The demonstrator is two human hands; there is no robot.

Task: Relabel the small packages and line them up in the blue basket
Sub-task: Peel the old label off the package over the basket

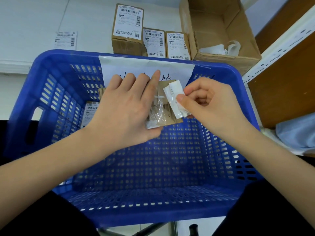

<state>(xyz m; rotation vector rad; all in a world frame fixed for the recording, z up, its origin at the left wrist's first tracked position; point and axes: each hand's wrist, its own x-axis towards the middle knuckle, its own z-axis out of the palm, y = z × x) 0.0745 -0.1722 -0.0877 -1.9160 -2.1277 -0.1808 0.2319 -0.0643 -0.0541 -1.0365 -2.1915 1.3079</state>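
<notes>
Two bare hands work over the blue basket (51, 68), which fills most of the view. The left hand (122, 108) lies flat across a small brown package (167, 101) held above the basket's far half, fingers spread over its top and thumb under the near edge, so its grip is closed on the package. A clear strip of tape or film (156, 108) shows on the package face just beside the left fingertips. The right hand (211, 103) pinches a crumpled white label (175, 99) between thumb and forefinger; the label curls up off the package's right end, and its lower part still touches the cardboard.

Inside the basket, against the left wall, another labelled package (89, 111) is partly hidden behind the left wrist. A white paper sign (146, 67) with dark handwriting hangs over the far rim.

Beyond the basket, on the white tabletop (34, 23), three labelled packages stand side by side: a taller one (127, 29) and two shorter ones (154, 42) (177, 45). A loose label sheet (65, 40) lies to their left, and an open cardboard box (219, 29) holding white scraps sits to their right, near a shelf post (279, 41).
</notes>
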